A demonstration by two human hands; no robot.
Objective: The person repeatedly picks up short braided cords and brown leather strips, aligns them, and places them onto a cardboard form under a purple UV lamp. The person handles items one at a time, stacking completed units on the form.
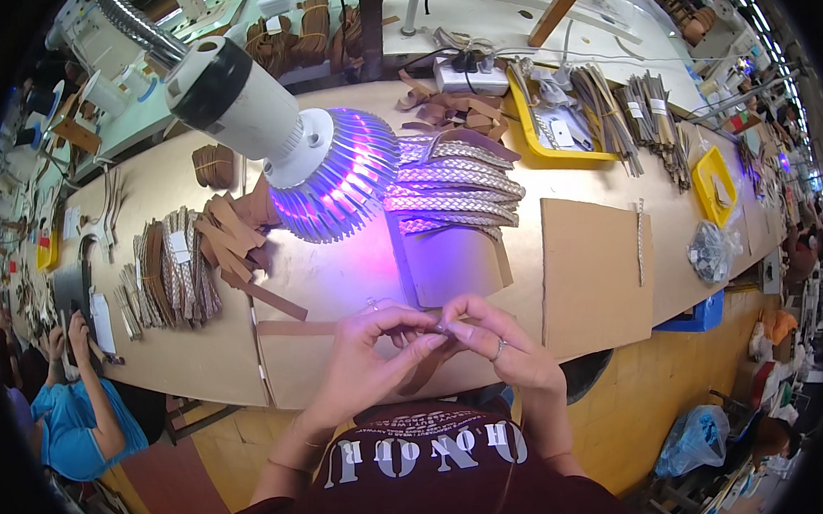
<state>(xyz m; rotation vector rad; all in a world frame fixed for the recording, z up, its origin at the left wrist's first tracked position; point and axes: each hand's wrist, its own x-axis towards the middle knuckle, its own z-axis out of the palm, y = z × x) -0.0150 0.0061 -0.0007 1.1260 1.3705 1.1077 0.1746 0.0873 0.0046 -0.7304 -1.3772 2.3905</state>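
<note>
My left hand [369, 353] and my right hand [509, 348] meet at the near edge of the table, fingertips pinched together. Between them a narrow brown strip [421, 373] hangs down; its upper end is mostly hidden by my fingers. Just beyond my hands lies a brown board [453, 267]. On it rests a bundle of pale braided straps [461, 190], lit purple at its left side by a large finned lamp [337, 174] hanging over the table.
Left of the lamp lie loose brown strips [236, 238] and banded strap bundles [174, 268]. A cardboard sheet [592, 276] carries a single braided strap [640, 241] to the right. Farther back stand a yellow tray [566, 153] and a power strip [472, 79]. A co-worker in blue [82, 421] sits at left.
</note>
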